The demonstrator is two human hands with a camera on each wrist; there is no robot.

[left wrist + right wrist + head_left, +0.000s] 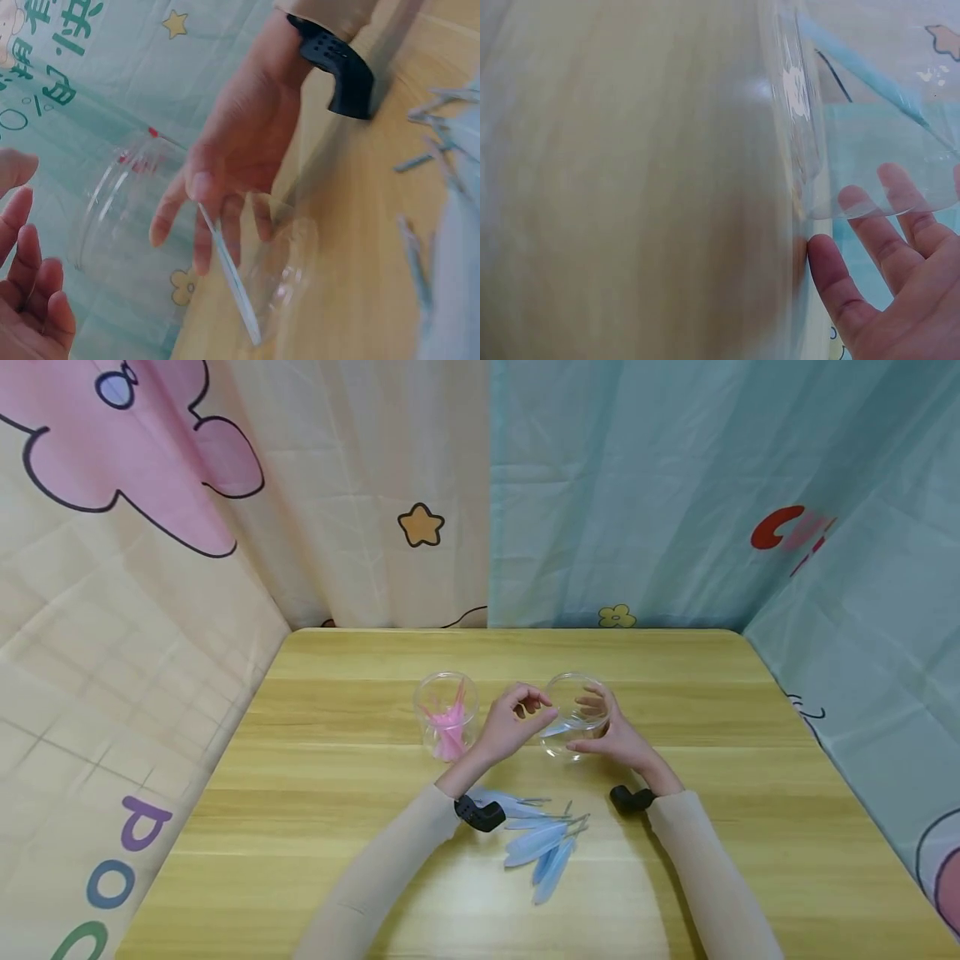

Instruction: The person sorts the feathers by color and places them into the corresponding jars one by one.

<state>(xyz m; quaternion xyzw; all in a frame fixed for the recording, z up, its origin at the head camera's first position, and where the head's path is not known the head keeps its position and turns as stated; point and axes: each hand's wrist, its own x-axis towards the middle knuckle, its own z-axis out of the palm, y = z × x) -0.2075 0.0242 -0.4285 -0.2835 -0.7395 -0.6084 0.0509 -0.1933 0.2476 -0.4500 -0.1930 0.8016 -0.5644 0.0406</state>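
Note:
A clear plastic cup (576, 747) stands on the table with one light-blue feather (238, 289) leaning inside it. My right hand (613, 739) holds this cup from the right, thumb in front and fingers behind. Beside the rim, on the cup's left, is my left hand (521, 714); its fingers are loosely bent, with a gap to the thumb and nothing between them. To the left stands a second clear cup (435, 739) containing pink feathers (450, 727). Several light-blue feathers (540, 839) lie in a loose pile nearer to me, partly under my left wrist.
The wooden table (337, 860) reaches back to a patterned curtain (375, 460). Each wrist carries a black device, one on the left (480, 814) and one on the right (632, 799). The left forearm passes over the feather pile's edge.

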